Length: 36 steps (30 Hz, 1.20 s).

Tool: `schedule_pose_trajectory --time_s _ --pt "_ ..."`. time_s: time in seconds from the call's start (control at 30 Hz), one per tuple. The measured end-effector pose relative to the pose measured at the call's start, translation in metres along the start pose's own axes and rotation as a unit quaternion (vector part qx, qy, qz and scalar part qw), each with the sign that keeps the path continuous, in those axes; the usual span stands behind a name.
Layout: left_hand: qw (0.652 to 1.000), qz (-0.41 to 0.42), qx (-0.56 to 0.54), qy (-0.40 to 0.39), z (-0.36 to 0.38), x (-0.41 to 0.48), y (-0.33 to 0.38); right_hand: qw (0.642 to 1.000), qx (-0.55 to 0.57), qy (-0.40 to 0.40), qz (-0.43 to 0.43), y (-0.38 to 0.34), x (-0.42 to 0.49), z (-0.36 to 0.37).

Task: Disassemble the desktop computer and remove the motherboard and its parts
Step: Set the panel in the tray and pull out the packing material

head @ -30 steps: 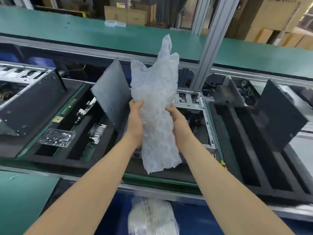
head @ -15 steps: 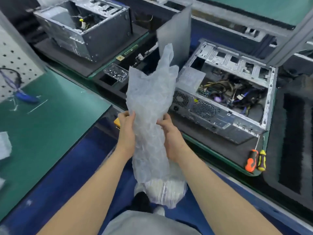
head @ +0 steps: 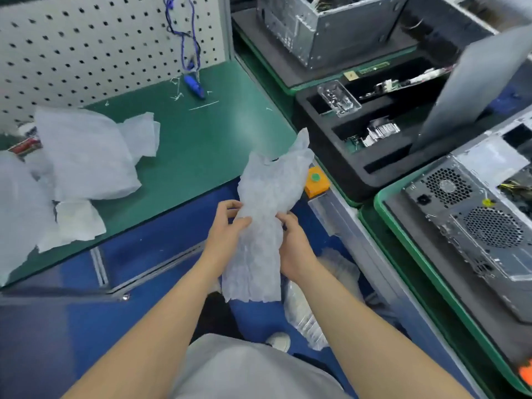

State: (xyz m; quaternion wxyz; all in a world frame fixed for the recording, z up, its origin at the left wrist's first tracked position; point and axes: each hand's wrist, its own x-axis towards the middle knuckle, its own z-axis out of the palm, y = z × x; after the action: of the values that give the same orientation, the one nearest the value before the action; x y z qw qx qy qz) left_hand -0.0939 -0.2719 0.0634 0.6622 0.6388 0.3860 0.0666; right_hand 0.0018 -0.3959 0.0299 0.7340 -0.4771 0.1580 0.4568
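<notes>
The bubble-wrap bag (head: 263, 223) has swung left with the turning head, away from the front of the desktop computer (head: 472, 231), and now stands upright over the blue floor. The left hand (head: 226, 227) grips the bag's left edge, thumb laid across the front and fingers curled behind. The right hand (head: 293, 249) clamps the right edge slightly lower, fingers wrapped into the plastic. The opened computer lies on its side well to the right of the right hand. A black foam tray (head: 339, 165) holding loose parts sits beyond it. An orange button box (head: 316, 182) sits just past the bag's top. Crumpled white bags (head: 86, 156) lie on the green bench (head: 201, 145), far left of the left hand.
</notes>
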Motion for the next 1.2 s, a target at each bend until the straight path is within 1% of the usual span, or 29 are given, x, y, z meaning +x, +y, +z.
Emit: schedule_pose_trajectory --time_s 0.1,0.2,0.3,0.4,0.5,0.6,0.67,0.73,0.77,0.8,0.87,0.9,0.93,0.97,1.0,1.07,1.13,1.2 --pt "1.000 0.013 0.004 0.024 -0.051 0.006 -0.003 0.999 -0.027 -0.035 0.019 0.019 0.020 0.046" --pt "0.997 0.052 0.005 0.057 -0.106 0.020 -0.002 0.994 -0.078 -0.069 0.026 0.038 0.043 0.101" --pt "0.989 0.091 0.003 0.115 -0.170 0.037 0.002 0.984 -0.147 -0.098 0.013 0.055 0.064 0.169" --pt "0.972 0.134 -0.008 0.196 -0.235 0.050 0.008 0.957 -0.247 -0.152 -0.013 0.072 0.079 0.244" --pt "0.942 0.175 -0.015 0.285 -0.301 0.052 0.013 0.926 -0.315 -0.203 -0.051 0.096 0.092 0.321" --pt "0.906 0.204 -0.014 0.369 -0.366 0.050 0.010 0.899 -0.374 -0.209 -0.088 0.123 0.098 0.391" --pt "0.886 0.187 -0.016 0.425 -0.402 0.048 0.003 0.879 -0.408 -0.223 -0.110 0.142 0.103 0.427" --pt "0.877 0.135 0.010 0.461 -0.433 0.052 -0.007 0.846 -0.453 -0.254 -0.123 0.162 0.107 0.451" --pt "0.883 0.098 0.047 0.457 -0.447 0.057 -0.015 0.824 -0.482 -0.266 -0.134 0.172 0.111 0.456" --pt "0.894 0.052 0.104 0.434 -0.458 0.064 -0.022 0.802 -0.514 -0.265 -0.147 0.181 0.116 0.458" --pt "0.910 -0.053 0.225 0.345 -0.470 0.076 -0.036 0.764 -0.578 -0.229 -0.171 0.198 0.126 0.456" --pt "0.913 -0.091 0.263 0.297 -0.471 0.081 -0.040 0.753 -0.602 -0.206 -0.169 0.203 0.130 0.453" --pt "0.916 -0.112 0.284 0.262 -0.470 0.085 -0.045 0.747 -0.616 -0.190 -0.161 0.207 0.133 0.450" --pt "0.917 -0.121 0.293 0.243 -0.468 0.088 -0.048 0.745 -0.623 -0.183 -0.154 0.209 0.134 0.448" --pt "0.918 -0.125 0.289 0.239 -0.465 0.090 -0.052 0.743 -0.625 -0.184 -0.152 0.210 0.136 0.447" --pt "0.919 -0.121 0.261 0.269 -0.460 0.093 -0.054 0.740 -0.625 -0.187 -0.163 0.210 0.136 0.444" --pt "0.905 -0.096 0.247 0.332 -0.450 0.093 -0.051 0.744 -0.616 -0.184 -0.185 0.207 0.134 0.442" --pt "0.881 -0.045 0.248 0.401 -0.439 0.091 -0.045 0.751 -0.597 -0.181 -0.214 0.203 0.130 0.440"
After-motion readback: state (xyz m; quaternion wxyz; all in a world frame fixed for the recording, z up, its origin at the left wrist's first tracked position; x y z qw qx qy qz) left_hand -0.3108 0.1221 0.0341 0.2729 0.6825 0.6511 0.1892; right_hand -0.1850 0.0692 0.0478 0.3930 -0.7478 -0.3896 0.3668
